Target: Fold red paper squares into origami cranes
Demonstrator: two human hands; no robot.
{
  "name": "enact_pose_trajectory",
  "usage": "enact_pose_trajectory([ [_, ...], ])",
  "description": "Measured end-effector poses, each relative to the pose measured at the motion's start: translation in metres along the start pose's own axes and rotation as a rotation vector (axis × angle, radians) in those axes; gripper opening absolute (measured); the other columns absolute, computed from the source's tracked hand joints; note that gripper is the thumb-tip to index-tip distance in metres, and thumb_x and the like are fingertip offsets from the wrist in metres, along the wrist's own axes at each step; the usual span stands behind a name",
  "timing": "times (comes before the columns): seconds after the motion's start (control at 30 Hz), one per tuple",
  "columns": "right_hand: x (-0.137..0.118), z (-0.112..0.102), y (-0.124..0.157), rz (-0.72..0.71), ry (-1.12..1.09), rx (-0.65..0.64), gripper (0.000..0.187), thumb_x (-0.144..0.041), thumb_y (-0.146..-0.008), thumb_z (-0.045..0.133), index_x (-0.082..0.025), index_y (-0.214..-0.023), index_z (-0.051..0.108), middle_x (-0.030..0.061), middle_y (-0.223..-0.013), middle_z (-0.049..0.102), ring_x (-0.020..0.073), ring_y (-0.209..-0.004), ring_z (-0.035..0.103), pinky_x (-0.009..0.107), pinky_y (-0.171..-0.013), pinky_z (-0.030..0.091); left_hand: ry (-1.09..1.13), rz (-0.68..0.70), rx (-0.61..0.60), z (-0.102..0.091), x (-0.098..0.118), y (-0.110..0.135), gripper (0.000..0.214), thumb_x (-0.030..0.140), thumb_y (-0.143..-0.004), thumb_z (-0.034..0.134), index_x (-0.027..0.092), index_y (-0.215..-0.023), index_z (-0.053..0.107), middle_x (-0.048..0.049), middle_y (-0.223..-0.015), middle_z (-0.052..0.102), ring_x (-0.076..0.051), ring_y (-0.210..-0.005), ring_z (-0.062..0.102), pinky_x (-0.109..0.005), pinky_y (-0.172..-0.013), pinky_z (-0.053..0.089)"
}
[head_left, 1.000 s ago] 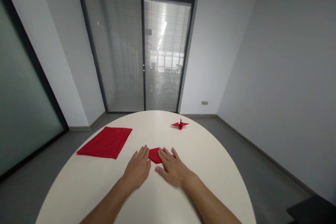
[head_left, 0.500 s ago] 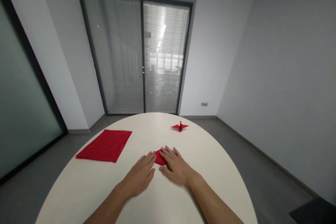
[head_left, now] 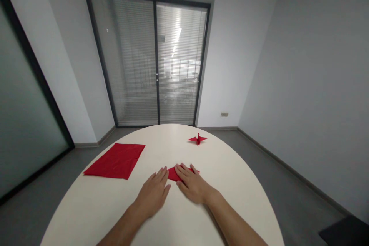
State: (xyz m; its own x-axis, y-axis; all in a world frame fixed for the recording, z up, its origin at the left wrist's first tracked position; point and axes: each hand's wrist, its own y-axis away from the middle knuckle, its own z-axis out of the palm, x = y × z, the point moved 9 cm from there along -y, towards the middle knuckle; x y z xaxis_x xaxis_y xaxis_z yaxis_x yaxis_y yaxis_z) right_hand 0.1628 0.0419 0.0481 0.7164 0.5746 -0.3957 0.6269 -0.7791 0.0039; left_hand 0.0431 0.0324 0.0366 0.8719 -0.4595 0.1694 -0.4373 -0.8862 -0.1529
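A small folded piece of red paper lies on the white round table, partly hidden under my fingers. My right hand rests flat on it with the fingers stretched out, pressing the paper down. My left hand lies flat on the table just to the left, fingers together and extended, their tips touching the paper's left edge. A finished red paper crane stands farther back on the table, apart from both hands.
A stack of red paper sheets lies at the table's left side. Beyond the table are a glass door with blinds, grey walls and grey floor. A dark object shows at the lower right corner.
My left hand slid right, closer to the folded paper, then eased back a little. My right hand stays pressed on the paper, and a bit more red shows beyond its fingers.
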Motion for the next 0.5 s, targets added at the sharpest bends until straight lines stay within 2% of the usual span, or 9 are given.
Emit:
enact_pose_trajectory([
  [0.1, 0.001, -0.002, 0.001, -0.019, -0.004, 0.004, 0.059, -0.041, -0.103, 0.027, -0.018, -0.158, 0.022, 0.0084, -0.163, 0.022, 0.0301, -0.152, 0.012, 0.058, -0.122, 0.005, -0.018, 0.001, 0.064, -0.005, -0.001, -0.001, 0.048, 0.029, -0.099, 0.041, 0.009, -0.142, 0.051, -0.0168, -0.15, 0.047, -0.027, -0.14, 0.044, -0.044, -0.115, 0.038],
  [0.27, 0.003, -0.005, -0.001, -0.027, -0.001, 0.024, 0.058, -0.036, -0.102, 0.03, -0.019, -0.157, 0.025, 0.0072, -0.162, 0.024, 0.0324, -0.151, 0.013, 0.061, -0.121, 0.005, 0.043, 0.023, 0.177, -0.023, -0.001, -0.005, 0.038, 0.018, -0.095, 0.045, 0.018, -0.129, 0.063, -0.0087, -0.138, 0.061, -0.021, -0.127, 0.057, -0.036, -0.109, 0.045],
  [0.37, 0.005, -0.006, -0.001, -0.025, -0.001, 0.025, 0.058, -0.032, -0.101, 0.031, -0.019, -0.157, 0.026, 0.007, -0.162, 0.025, 0.0324, -0.151, 0.013, 0.062, -0.12, 0.005, 0.076, 0.024, 0.157, -0.024, 0.0, -0.008, 0.035, 0.017, -0.096, 0.044, 0.02, -0.121, 0.068, -0.0069, -0.127, 0.069, -0.02, -0.117, 0.064, -0.034, -0.104, 0.049],
  [0.5, 0.013, -0.007, -0.003, 0.002, 0.009, 0.035, 0.06, -0.029, -0.099, 0.033, -0.018, -0.157, 0.025, 0.0072, -0.162, 0.024, 0.031, -0.152, 0.012, 0.06, -0.121, 0.004, 0.04, 0.029, 0.134, -0.016, 0.003, -0.009, 0.038, 0.02, -0.098, 0.041, 0.015, -0.127, 0.065, -0.0109, -0.136, 0.063, -0.025, -0.129, 0.056, -0.041, -0.109, 0.046],
])
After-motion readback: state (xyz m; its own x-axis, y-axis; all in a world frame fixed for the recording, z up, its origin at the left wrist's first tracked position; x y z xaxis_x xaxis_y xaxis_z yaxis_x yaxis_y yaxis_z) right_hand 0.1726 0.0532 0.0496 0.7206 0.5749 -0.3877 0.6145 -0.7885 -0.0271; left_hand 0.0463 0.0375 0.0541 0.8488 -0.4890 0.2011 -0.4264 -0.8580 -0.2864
